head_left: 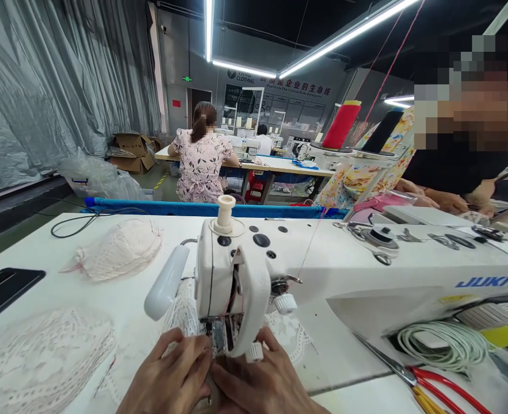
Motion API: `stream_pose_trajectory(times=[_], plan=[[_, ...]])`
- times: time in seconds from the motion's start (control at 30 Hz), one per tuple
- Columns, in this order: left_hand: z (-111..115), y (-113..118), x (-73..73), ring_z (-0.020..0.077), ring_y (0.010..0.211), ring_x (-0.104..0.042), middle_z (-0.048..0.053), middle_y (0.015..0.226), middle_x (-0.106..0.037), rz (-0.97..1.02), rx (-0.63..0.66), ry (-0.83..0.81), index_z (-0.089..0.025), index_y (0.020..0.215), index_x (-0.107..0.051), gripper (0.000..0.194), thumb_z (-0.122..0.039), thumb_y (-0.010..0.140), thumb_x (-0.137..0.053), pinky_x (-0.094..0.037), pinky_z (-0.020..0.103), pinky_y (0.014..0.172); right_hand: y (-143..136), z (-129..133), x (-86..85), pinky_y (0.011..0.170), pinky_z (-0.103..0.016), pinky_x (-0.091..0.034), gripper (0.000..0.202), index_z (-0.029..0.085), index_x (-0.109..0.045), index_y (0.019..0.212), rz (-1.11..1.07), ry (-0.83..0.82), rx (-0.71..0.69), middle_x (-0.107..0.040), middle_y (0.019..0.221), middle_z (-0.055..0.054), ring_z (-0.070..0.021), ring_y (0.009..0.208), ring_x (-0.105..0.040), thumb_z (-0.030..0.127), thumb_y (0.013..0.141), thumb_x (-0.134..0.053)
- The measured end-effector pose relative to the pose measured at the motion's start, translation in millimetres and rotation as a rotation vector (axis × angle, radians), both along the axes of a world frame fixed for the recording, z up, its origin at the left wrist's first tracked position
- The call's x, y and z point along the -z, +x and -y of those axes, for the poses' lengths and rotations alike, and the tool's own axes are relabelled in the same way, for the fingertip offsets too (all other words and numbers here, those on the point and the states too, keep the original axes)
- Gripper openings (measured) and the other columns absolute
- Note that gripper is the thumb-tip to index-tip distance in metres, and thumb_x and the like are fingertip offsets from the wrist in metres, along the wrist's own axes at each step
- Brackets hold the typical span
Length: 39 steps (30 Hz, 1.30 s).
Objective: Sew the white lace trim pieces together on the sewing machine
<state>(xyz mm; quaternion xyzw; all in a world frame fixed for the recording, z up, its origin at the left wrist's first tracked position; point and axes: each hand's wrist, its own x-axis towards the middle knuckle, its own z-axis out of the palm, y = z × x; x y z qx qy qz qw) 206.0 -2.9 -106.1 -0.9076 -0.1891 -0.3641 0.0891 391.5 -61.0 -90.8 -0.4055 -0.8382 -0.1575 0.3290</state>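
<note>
A white sewing machine stands before me, its needle end partly hiding my fingertips. White lace passes beneath the presser foot and shows on both sides of it. My left hand lies left of the foot, its fingers curled together onto the lace. On the other side, my right hand is bent inward with fingers closed on the lace close to the needle. Reddish thread runs down the machine head. A spread lace piece and a bunched pale lace piece rest on the table to the left.
A black phone lies at the left edge. Red-handled scissors and a coil of pale green cord sit at right. Red and black thread cones stand behind the machine. A co-worker is close at right; others sit further back.
</note>
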Motion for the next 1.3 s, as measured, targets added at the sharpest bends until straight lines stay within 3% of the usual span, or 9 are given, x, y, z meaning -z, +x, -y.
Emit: stream_pose_trajectory(times=[0.17,0.5,0.77,0.93,1.07,1.3], plan=[[-0.8,0.7,-1.6,0.0118,0.075,-0.061,0.000,0.084,-0.071,0.036,-0.023,0.059,-0.017,0.097,-0.064,0.037,-0.028,0.100,-0.029,-0.036,0.032,0.082,-0.9,-1.2,-0.3,0.070,-0.033,-0.034,0.038,0.019,-0.064,0.087,-0.012,0.068,0.026,-0.059,0.067,-0.002,-0.0138,0.060,-0.050,0.043,0.096,-0.035],[-4.2,0.3,-4.4,0.0124,0.076,-0.059,0.002,0.084,-0.071,0.011,-0.029,0.062,-0.018,0.095,-0.065,0.036,-0.027,0.100,-0.032,-0.034,0.034,0.087,1.5,-1.6,2.9,0.072,-0.033,-0.033,0.046,0.022,-0.064,0.090,0.001,-0.002,0.027,-0.058,0.072,-0.003,-0.0148,0.063,-0.051,0.049,0.096,-0.028],[-2.7,-3.2,-1.1,0.0115,0.076,-0.057,0.001,0.091,-0.071,-0.009,0.032,0.085,-0.015,0.092,-0.065,0.034,-0.023,0.100,-0.032,-0.033,0.034,0.086,12.5,6.2,-10.4,0.069,-0.030,-0.035,0.033,0.023,-0.061,0.102,0.006,-0.201,-0.017,-0.058,0.075,-0.003,-0.0157,0.070,-0.052,0.044,0.096,-0.036],[-4.3,-3.8,4.7,0.0133,0.075,-0.055,0.003,0.091,-0.071,-0.057,0.035,0.119,-0.013,0.094,-0.065,0.033,-0.021,0.099,-0.033,-0.034,0.034,0.084,18.6,4.0,-15.5,0.072,-0.028,-0.039,0.022,0.019,-0.062,0.085,-0.042,-0.251,0.006,-0.061,0.077,-0.004,-0.0158,0.076,-0.053,0.024,0.095,-0.043],[-3.8,-4.9,9.5,0.0145,0.076,-0.055,0.002,0.097,-0.071,-0.066,0.025,0.122,-0.013,0.097,-0.065,0.032,-0.017,0.098,-0.033,-0.033,0.035,0.085,14.6,0.5,-11.6,0.077,-0.031,-0.042,0.021,0.018,-0.060,0.079,-0.055,-0.273,-0.008,-0.063,0.081,-0.005,-0.0178,0.082,-0.054,0.027,0.093,-0.047],[-4.2,-5.0,4.5,0.0144,0.076,-0.055,0.003,0.095,-0.071,-0.067,0.036,0.129,-0.014,0.093,-0.066,0.033,-0.018,0.098,-0.033,-0.033,0.035,0.086,12.0,-0.8,-9.0,0.078,-0.031,-0.044,0.019,0.018,-0.059,0.080,-0.090,-0.336,-0.001,-0.064,0.082,-0.005,-0.0178,0.084,-0.055,0.029,0.092,-0.049]])
